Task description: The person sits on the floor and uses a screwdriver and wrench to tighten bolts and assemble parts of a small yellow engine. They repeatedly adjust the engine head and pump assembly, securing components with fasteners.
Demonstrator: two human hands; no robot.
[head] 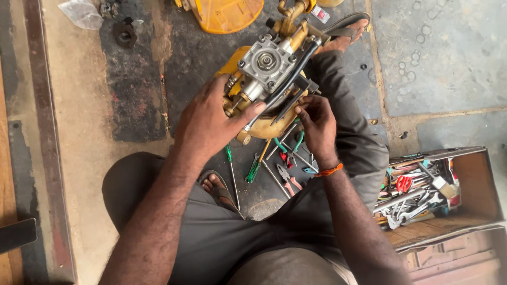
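A yellow pump machine (pixel 266 79) with a grey metal head (pixel 265 62) and a black hose (pixel 288 82) rests between my knees on the floor. My left hand (pixel 208 124) grips its left side, thumb pressed by the hose's lower end. Against the machine's lower right edge, my right hand (pixel 316 126), with an orange wrist thread, pinches something too small to make out. Several hand tools lie below the machine: a green-handled screwdriver (pixel 231 168), pliers (pixel 288 181) and spanners.
A wooden toolbox (pixel 475 182) crammed with spanners and pliers sits at the right. A yellow cover (pixel 224 13) lies at the top, a black round part (pixel 125 33) and a plastic bag (pixel 82 12) at the top left. My sandalled feet (pixel 346 29) flank the machine.
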